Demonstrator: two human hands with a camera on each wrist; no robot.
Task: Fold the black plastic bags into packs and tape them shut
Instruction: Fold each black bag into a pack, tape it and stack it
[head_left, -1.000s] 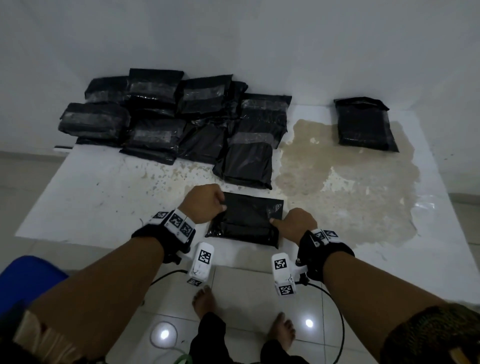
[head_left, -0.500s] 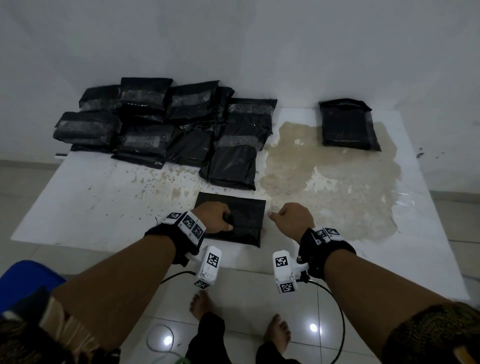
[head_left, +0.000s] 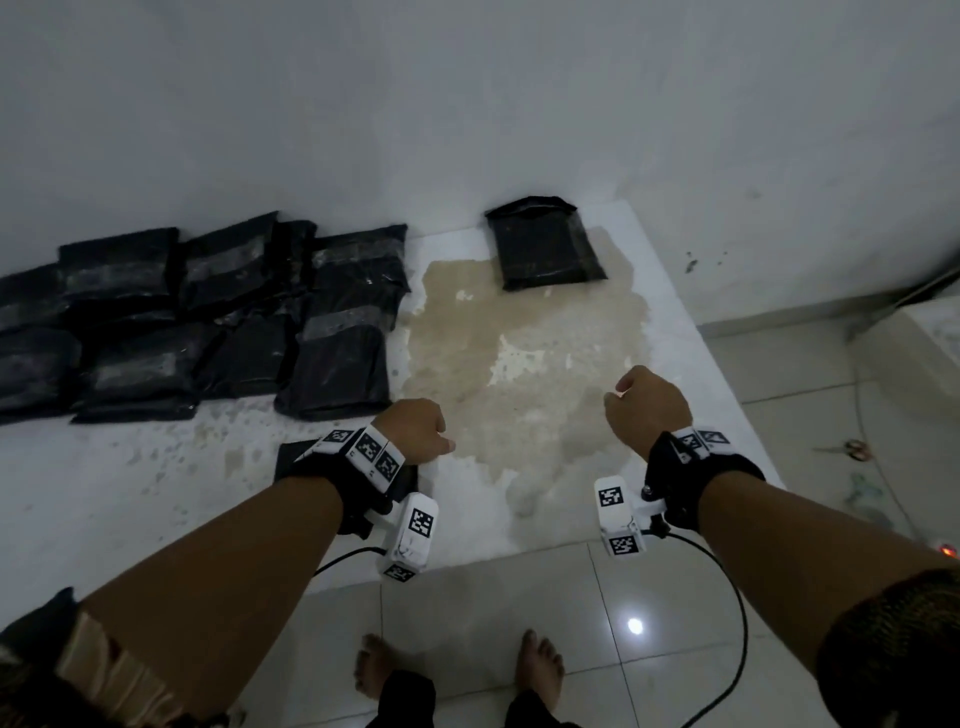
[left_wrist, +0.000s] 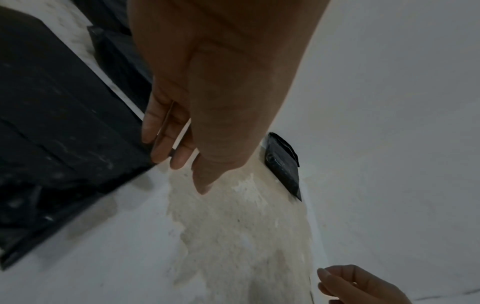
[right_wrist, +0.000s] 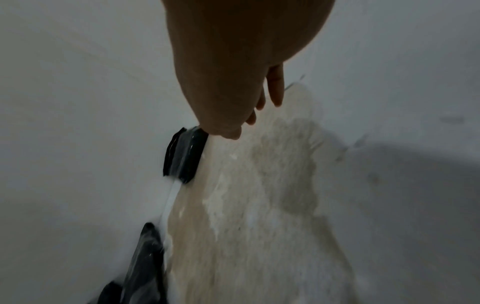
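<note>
A folded black bag (head_left: 291, 460) lies flat near the bench (head_left: 130, 499) front edge, the left hand (head_left: 415, 431) above its corner, fingers (left_wrist: 166, 142) loosely curled, empty. The right hand (head_left: 647, 405) hovers apart, fingers relaxed, holding nothing.

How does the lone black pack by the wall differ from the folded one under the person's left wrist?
The lone pack lies at the table's far edge against the wall, untouched; the near folded pack lies at the front edge with the left hand over it. The lone pack looks puffy, with a glossy band that may be tape; the near one looks flat, and no tape is visible. Both are black plastic.
</note>
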